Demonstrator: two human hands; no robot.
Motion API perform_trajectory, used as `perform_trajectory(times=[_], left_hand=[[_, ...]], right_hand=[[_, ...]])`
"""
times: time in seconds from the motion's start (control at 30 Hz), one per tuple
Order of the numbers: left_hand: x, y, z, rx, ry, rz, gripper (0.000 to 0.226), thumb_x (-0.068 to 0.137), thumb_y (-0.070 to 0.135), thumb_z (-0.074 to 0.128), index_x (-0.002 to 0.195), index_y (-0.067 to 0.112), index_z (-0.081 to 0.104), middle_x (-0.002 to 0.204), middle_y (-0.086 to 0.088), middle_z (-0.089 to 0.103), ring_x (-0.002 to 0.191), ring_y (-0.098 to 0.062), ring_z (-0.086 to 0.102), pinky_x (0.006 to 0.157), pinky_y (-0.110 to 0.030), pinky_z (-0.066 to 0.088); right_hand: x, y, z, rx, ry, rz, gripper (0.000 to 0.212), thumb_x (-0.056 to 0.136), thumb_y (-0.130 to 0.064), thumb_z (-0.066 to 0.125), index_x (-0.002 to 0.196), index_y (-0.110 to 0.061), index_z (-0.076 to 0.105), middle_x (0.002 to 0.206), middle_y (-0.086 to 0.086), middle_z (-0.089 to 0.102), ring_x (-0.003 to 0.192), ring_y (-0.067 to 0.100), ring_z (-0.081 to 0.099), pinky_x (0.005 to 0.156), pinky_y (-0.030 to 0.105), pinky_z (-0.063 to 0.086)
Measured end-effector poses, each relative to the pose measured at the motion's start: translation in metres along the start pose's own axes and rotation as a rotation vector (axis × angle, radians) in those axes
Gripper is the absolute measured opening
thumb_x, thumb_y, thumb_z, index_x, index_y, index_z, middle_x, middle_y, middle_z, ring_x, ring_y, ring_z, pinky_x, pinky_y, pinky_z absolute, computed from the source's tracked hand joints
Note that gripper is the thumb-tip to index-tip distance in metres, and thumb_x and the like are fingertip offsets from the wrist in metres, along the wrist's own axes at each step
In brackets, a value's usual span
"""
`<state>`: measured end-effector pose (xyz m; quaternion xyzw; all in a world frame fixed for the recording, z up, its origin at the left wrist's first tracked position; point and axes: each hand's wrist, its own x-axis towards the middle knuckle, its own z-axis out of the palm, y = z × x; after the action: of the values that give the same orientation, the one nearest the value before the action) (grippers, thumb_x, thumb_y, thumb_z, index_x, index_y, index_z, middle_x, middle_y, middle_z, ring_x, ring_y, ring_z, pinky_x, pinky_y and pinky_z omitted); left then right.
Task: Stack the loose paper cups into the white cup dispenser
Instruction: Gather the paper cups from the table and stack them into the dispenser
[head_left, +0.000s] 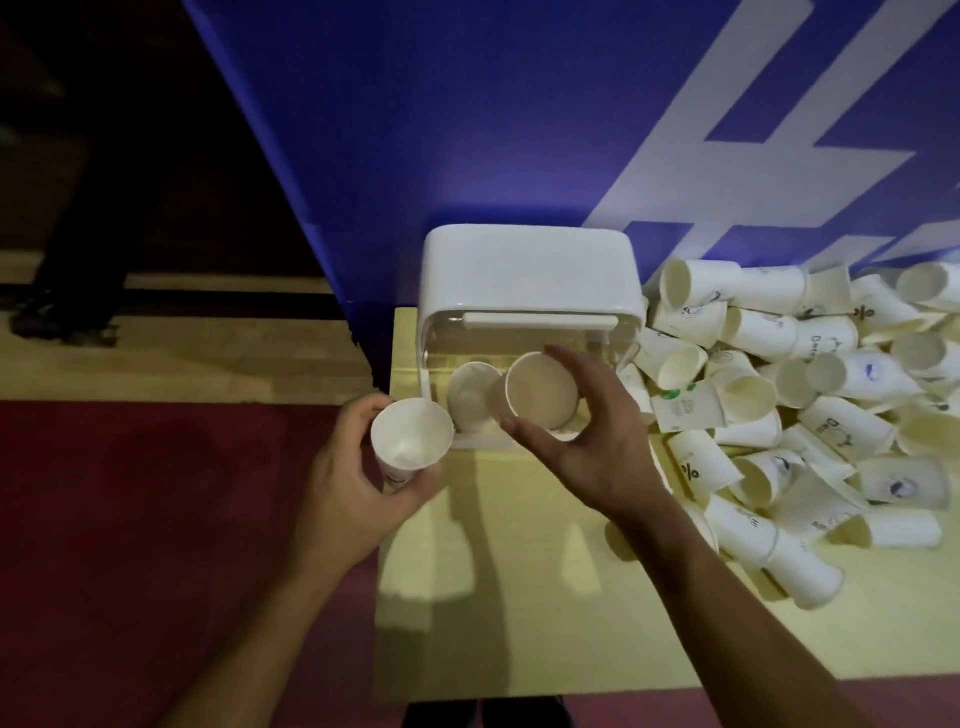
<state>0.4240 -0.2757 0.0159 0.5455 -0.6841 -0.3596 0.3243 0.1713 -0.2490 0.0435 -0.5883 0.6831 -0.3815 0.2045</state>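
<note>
Dispenser barely filled; right hand fingers clamp cup entering, left hand grips another cup; heap at 3 o'clock remains.

Pale yellow table carries white plastic cup dispenser at far edge, w/ heap of loose white paper cups on their sides just right of it.

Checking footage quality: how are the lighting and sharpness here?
Head view: dim and soft overall; the table is lit, with arm shadows across it; floor at left nearly black; the dispenser bows from wide-angle distortion; cup pile prints blurry.
</note>
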Motion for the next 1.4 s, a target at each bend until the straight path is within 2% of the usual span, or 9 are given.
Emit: perform_trajectory(times=[0.17, 0.47, 0.6, 0.87, 0.97, 1.07, 1.17, 1.27, 1.4], left_hand=[[0.003, -0.007, -0.009, -0.012, 0.026, -0.055, 0.079, 0.066, 0.035, 0.092, 0.134, 0.028, 0.054, 0.125, 0.017, 0.062, 0.114, 0.002, 0.058, 0.088, -0.011, 0.046], [0.004, -0.013, -0.020, -0.041, 0.027, -0.058, 0.072, 0.065, 0.047, 0.086, 0.128, 0.028, 0.055, 0.121, 0.022, 0.061, 0.111, -0.003, 0.060, 0.085, -0.014, 0.047], [0.005, -0.016, -0.019, -0.041, 0.026, -0.066, 0.071, 0.067, 0.038, 0.091, 0.128, 0.028, 0.055, 0.122, 0.019, 0.061, 0.112, -0.007, 0.061, 0.086, -0.020, 0.050], [0.008, -0.010, -0.011, -0.058, 0.013, -0.061, 0.072, 0.069, 0.038, 0.090, 0.130, 0.027, 0.054, 0.123, 0.015, 0.062, 0.112, -0.007, 0.061, 0.086, -0.019, 0.050], [0.012, -0.005, -0.006, -0.071, 0.016, -0.040, 0.070, 0.070, 0.033, 0.091, 0.130, 0.026, 0.055, 0.121, 0.019, 0.062, 0.112, -0.004, 0.061, 0.087, -0.016, 0.048], [0.015, 0.003, -0.002, -0.073, 0.014, -0.024, 0.069, 0.070, 0.028, 0.092, 0.129, 0.025, 0.056, 0.119, 0.023, 0.062, 0.110, -0.001, 0.060, 0.085, -0.010, 0.045], [0.019, 0.010, 0.003, -0.082, 0.010, 0.002, 0.070, 0.070, 0.023, 0.092, 0.129, 0.026, 0.056, 0.120, 0.024, 0.062, 0.110, -0.001, 0.061, 0.086, -0.012, 0.047], [0.026, 0.019, 0.010, -0.094, 0.000, 0.047, 0.073, 0.070, 0.023, 0.093, 0.133, 0.022, 0.055, 0.123, 0.022, 0.061, 0.114, -0.004, 0.061, 0.088, -0.020, 0.052], [0.038, 0.033, 0.027, -0.083, -0.027, 0.116, 0.072, 0.072, 0.032, 0.091, 0.133, 0.020, 0.055, 0.125, 0.012, 0.063, 0.112, -0.008, 0.062, 0.087, -0.022, 0.052]], right_hand=[[0.020, -0.002, 0.021, -0.005, -0.040, -0.062, 0.074, 0.075, -0.042, 0.090, 0.136, -0.014, 0.058, 0.132, -0.004, 0.059, 0.120, 0.005, 0.052, 0.101, 0.009, 0.036], [0.025, 0.017, 0.049, -0.073, -0.142, -0.102, 0.077, 0.075, -0.049, 0.086, 0.137, -0.012, 0.058, 0.137, 0.001, 0.057, 0.124, 0.016, 0.057, 0.103, 0.030, 0.049], [0.025, 0.028, 0.063, -0.155, -0.197, -0.075, 0.080, 0.077, -0.057, 0.081, 0.140, -0.014, 0.057, 0.139, 0.001, 0.058, 0.125, 0.019, 0.056, 0.104, 0.039, 0.049], [0.032, 0.038, 0.081, -0.221, -0.227, -0.027, 0.081, 0.076, -0.059, 0.079, 0.141, -0.016, 0.056, 0.140, 0.000, 0.059, 0.122, 0.022, 0.059, 0.098, 0.042, 0.053], [0.033, 0.039, 0.083, -0.201, -0.218, -0.014, 0.081, 0.075, -0.057, 0.082, 0.141, -0.018, 0.056, 0.141, -0.001, 0.059, 0.125, 0.022, 0.058, 0.099, 0.044, 0.053], [0.033, 0.040, 0.080, -0.167, -0.257, 0.009, 0.089, 0.073, -0.065, 0.078, 0.145, -0.020, 0.052, 0.145, -0.003, 0.056, 0.131, 0.020, 0.053, 0.106, 0.042, 0.049], [0.021, 0.036, 0.064, -0.067, -0.219, 0.038, 0.077, 0.084, -0.053, 0.077, 0.149, -0.021, 0.050, 0.147, -0.003, 0.055, 0.136, 0.016, 0.050, 0.112, 0.039, 0.044], [0.006, 0.022, 0.040, 0.132, -0.098, 0.094, 0.056, 0.093, -0.044, 0.071, 0.142, -0.022, 0.057, 0.137, -0.011, 0.062, 0.126, 0.008, 0.057, 0.102, 0.040, 0.051], [0.006, 0.002, 0.020, 0.262, -0.177, 0.110, 0.065, 0.088, -0.051, 0.073, 0.147, -0.033, 0.050, 0.136, -0.020, 0.061, 0.122, 0.008, 0.060, 0.096, 0.032, 0.053]])
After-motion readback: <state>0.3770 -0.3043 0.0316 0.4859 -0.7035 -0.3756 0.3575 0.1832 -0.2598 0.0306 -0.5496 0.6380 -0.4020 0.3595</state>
